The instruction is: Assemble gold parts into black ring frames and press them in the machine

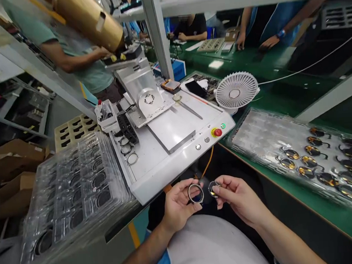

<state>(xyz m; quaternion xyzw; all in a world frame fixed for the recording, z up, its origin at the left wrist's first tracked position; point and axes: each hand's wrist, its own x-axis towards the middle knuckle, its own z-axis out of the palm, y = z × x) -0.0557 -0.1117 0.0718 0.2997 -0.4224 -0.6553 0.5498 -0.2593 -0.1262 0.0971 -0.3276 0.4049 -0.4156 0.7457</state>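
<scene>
My left hand [179, 204] pinches a round metal ring [195, 194] by its edge, and its open middle faces me. Close beside it, my right hand [239, 196] grips a small round part with black and gold on it [212, 189] between thumb and fingers. A small gap separates the two pieces, both held above my lap. Ahead of my hands stands a white machine [163, 165] with a red stop button [217, 132] on its front edge. Several loose rings [132, 158] lie on its left side.
Stacked clear trays [119, 180] with round parts stand at left. On the green bench at right, a clear tray [251, 130] bears several black-and-gold parts. A white fan [236, 90], tweezers [192, 110] and a gold cylinder [91, 21] are farther off. Other people work beyond.
</scene>
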